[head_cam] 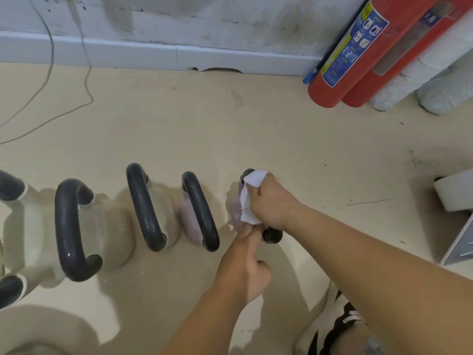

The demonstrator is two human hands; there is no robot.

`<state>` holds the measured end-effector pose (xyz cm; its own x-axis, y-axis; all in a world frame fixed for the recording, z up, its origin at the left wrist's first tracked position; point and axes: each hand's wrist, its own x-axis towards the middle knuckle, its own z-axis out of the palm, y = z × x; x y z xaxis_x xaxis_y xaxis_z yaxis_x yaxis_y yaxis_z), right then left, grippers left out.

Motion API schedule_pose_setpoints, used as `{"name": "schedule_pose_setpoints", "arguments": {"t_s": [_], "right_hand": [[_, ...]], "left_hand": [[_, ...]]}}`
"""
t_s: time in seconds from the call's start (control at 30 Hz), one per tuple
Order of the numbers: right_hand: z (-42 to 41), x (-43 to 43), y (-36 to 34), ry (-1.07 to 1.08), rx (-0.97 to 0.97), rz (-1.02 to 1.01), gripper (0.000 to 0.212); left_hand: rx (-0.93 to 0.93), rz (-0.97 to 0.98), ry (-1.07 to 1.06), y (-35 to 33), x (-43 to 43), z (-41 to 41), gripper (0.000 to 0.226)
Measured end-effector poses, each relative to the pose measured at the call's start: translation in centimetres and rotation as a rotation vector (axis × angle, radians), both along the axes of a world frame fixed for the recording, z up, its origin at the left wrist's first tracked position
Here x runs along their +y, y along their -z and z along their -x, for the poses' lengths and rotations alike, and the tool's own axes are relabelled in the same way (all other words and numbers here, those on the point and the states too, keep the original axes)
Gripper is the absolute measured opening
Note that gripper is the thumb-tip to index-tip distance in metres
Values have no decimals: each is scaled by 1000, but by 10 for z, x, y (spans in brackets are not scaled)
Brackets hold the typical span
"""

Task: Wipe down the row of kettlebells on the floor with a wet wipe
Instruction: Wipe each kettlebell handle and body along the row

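Right hand [271, 201] gripping wet wipe [249, 198] round kettlebell handle [272, 235], left hand [245, 262] touching kettlebell [234, 206]

Beige floor [230, 129], scuffed white wall [204, 19], 2 red extinguishers [340, 70]

Glossy dark handles [198, 211] on matt pale kettlebells [107, 231], soft white wet wipe [249, 198] (crumpled), smooth floor [230, 129]

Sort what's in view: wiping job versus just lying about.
Job: white wet wipe, gripped by the right hand; pale lilac kettlebell with dark handle beneath it, touched by the left hand; other dark-handled kettlebells in the row.
Lying about: two red fire extinguishers; thin grey cable; white wheeled unit.
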<state>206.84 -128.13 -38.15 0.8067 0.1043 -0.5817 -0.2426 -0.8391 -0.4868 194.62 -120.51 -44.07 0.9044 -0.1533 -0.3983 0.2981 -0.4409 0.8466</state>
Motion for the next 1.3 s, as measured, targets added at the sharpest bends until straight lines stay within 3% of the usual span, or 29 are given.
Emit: {"name": "schedule_pose_setpoints", "arguments": {"t_s": [0.07,0.27,0.37,0.5,0.63,0.7,0.83,0.93,1.03,1.13,1.23,1.3], "right_hand": [[2,3,2,-3,-25,81,37],[82,-25,0,62,-35,204,47],[97,-30,5,106,-34,213,46],[95,-26,16,161,-169,214,37],[76,-13,9,68,-385,234,31],[48,5,3,72,-365,192,27],[-10,32,-1,-71,-196,322,18],[-31,28,-7,-157,-85,322,14],[-23,19,-19,-211,8,193,27],[1,4,-32,-230,164,70,13],[23,-19,-36,-264,135,90,33],[29,-29,-35,-249,88,45,39]], "left_hand": [[-84,-23,79,3,0,2,74],[-66,-135,103,-3,2,0,81],[20,-83,128,0,1,-3,77],[39,-27,21,14,-3,-1,82],[12,-51,15,8,-7,3,59],[25,-146,60,1,-7,4,54],[-5,-99,76,-4,0,1,87],[10,-113,93,-5,2,-5,91],[-5,-137,137,-7,1,-2,91],[12,-152,155,-7,2,3,85],[72,-168,191,-12,3,0,76],[61,-165,181,-15,3,-2,82]]}}
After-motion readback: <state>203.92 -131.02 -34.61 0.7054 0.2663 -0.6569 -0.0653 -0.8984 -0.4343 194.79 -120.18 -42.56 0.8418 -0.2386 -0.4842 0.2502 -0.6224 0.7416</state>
